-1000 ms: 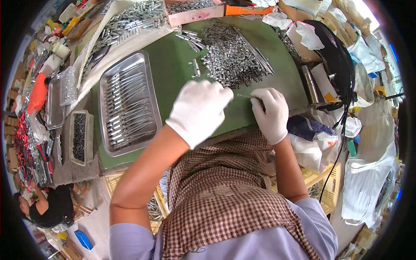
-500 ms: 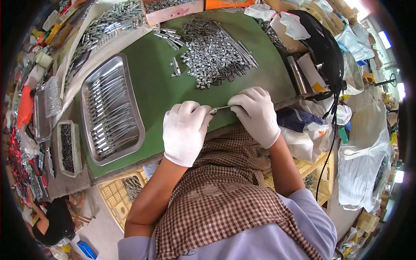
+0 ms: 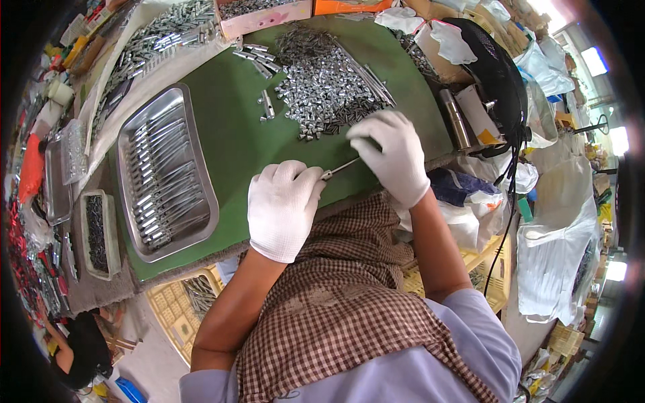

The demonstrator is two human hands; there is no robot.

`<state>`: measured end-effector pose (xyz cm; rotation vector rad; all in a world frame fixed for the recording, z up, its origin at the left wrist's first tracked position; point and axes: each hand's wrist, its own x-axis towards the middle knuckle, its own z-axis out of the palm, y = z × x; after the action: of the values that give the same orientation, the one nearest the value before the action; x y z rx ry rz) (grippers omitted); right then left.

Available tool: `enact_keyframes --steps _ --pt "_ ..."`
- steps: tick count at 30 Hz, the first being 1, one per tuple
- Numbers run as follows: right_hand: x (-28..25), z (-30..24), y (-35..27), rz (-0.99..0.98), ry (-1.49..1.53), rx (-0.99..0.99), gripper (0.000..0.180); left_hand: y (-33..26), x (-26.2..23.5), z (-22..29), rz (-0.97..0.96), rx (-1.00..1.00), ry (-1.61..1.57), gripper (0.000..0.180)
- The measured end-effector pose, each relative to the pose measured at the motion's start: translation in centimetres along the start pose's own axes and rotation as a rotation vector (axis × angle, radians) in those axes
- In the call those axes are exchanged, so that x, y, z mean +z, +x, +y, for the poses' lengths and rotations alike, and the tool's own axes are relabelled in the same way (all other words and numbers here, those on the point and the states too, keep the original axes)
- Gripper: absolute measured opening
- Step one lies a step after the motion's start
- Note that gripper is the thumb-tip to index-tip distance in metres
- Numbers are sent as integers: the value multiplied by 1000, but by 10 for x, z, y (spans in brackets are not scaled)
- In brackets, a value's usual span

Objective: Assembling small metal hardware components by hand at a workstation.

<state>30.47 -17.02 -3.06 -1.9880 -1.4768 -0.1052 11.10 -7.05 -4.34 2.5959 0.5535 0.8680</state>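
Left hand (image 3: pixel 282 211), gloved in white knit, pinches a thin shiny metal rod (image 3: pixel 344 166) jutting right. Right hand (image 3: pixel 393 154), likewise gloved, curls at rod's far end; can't tell if gripping. Metal cylinders (image 3: pixel 309 97) heaped beyond both.

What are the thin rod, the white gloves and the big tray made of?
The thin rod looks like metal, perhaps steel, because it is silvery, straight and slim.

The white gloves look like soft knitted cloth with a matte finish and fine texture; cotton or synthetic, I can't tell.

The big tray seems to be smooth metal, maybe stainless steel: its grey rim shines.
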Motion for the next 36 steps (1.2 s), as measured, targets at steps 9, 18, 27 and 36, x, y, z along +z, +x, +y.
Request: enact_keyframes --steps 9,18,27,36 --pt "17 12 26 -18 -158 139 6 -1 2 -2 -27 -7 -12 13" --pt "-6 -26 4 -180 151 -2 9 0 -1 -1 -45 -24 -29 12" --pt "11 -29 -14 -80 118 -137 14 0 -2 -2 -67 -30 -36 11" --pt "9 -37 -17 -34 -133 -283 14 0 -2 -1 -71 -22 -22 12"
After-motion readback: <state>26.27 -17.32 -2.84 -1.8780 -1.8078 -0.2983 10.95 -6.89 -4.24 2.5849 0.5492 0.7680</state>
